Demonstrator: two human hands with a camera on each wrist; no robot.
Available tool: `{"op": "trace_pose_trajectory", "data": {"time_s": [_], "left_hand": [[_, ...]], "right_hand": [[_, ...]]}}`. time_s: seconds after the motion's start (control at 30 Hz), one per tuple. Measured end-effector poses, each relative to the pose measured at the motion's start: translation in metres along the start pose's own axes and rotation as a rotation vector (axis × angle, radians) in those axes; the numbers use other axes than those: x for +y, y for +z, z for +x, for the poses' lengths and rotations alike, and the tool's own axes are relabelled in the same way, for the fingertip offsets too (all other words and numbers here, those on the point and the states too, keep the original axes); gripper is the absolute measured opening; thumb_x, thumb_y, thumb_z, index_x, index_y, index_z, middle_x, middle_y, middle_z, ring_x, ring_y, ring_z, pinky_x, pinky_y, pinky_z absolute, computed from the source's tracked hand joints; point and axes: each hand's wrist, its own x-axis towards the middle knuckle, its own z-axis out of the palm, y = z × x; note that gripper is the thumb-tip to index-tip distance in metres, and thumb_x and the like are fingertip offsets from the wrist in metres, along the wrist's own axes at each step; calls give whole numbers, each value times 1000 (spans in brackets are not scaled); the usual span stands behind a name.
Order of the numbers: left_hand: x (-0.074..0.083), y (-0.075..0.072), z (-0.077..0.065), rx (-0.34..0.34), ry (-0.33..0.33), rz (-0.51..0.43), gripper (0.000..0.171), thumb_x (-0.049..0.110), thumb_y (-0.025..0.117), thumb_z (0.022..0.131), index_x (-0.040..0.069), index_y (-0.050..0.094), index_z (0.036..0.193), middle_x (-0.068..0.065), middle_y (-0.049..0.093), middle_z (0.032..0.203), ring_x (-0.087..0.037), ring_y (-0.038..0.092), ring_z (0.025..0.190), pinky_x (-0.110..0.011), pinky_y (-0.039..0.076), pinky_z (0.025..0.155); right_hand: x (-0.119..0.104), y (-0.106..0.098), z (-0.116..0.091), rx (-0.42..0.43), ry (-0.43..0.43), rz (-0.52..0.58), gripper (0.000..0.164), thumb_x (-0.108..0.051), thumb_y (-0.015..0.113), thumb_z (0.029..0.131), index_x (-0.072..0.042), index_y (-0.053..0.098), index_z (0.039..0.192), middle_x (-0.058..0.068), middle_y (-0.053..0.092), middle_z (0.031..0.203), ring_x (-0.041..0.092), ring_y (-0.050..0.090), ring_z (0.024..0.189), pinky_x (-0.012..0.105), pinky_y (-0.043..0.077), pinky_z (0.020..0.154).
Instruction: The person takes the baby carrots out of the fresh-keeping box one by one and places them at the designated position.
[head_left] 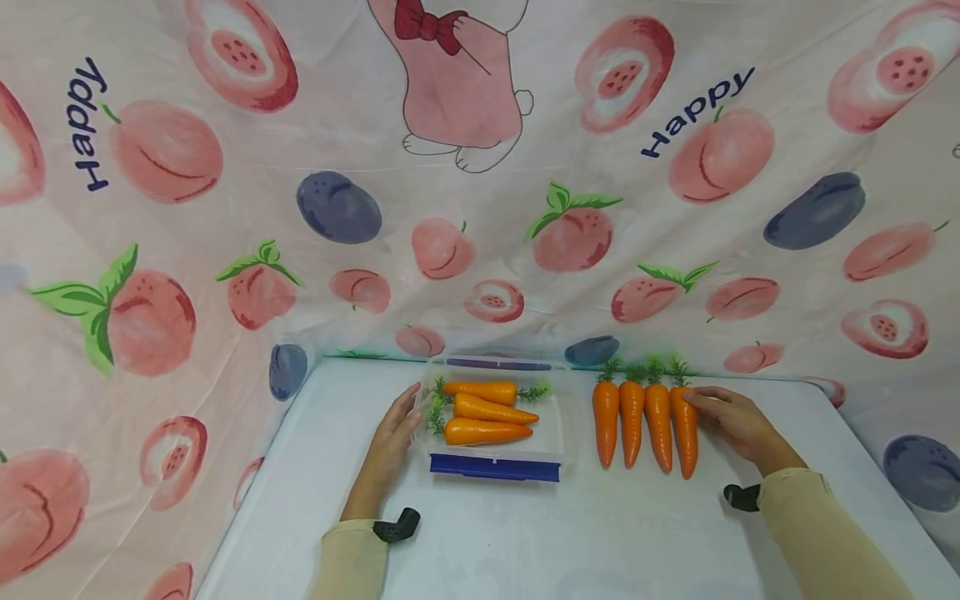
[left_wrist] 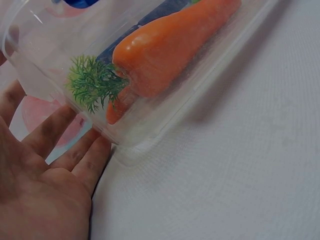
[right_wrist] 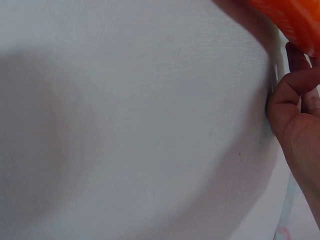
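Note:
A clear plastic box [head_left: 567,433] with a blue flap [head_left: 495,468] along its front holds three orange carrots with feathery green tops; one carrot [left_wrist: 160,50] shows through the wall in the left wrist view. My left hand [head_left: 395,437] rests at the box's left side, its fingers spread straight against the wall. Right of the box, several carrots stand side by side in a row, tops away from me. My right hand [head_left: 731,423] has its fingertips on the upper part of the rightmost carrot [head_left: 685,433]. Its thumb and fingers bend toward that carrot in the right wrist view.
Both hands work over a white table [head_left: 525,542]. A fruit-printed cloth [head_left: 480,192] hangs behind it and at both sides. The leftmost carrot [head_left: 606,425] of the row lies a short way from the box. Black straps [head_left: 397,527] circle the sleeve cuffs.

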Motion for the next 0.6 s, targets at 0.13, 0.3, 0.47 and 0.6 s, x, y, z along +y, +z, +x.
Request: {"op": "trace_pose_trajectory", "data": {"time_s": [0.13,0.3,0.47,0.6], "left_hand": [[-1,-1,1,2,0,2,47,30,49,108,38,41,154,-3,30,168,-30,25,157,-65,17,124],[-3,-2,1,-9,25,-7,49,26,48,109,32,39,156,-8,28,168,-33,24,156,-62,18,124],[-4,-3,2,-26,46,-28,50,24,47,109,29,37,158,-11,27,169,-35,26,156,-60,20,125],[-5,-3,2,-31,49,-29,50,25,47,109,29,37,158,-11,28,168,-35,27,155,-59,21,125]], "right_hand": [[-1,0,0,5,8,-1,98,-59,62,96,4,22,159,29,22,164,45,29,146,59,25,124],[-2,1,-1,18,14,-31,98,-62,59,96,3,23,159,30,24,163,45,32,144,59,27,123],[-2,1,0,11,18,-47,98,-63,58,96,3,23,159,30,24,163,46,30,146,59,27,122],[-1,0,1,14,21,-60,97,-63,57,96,3,24,159,30,25,163,46,30,146,59,28,122]]}}
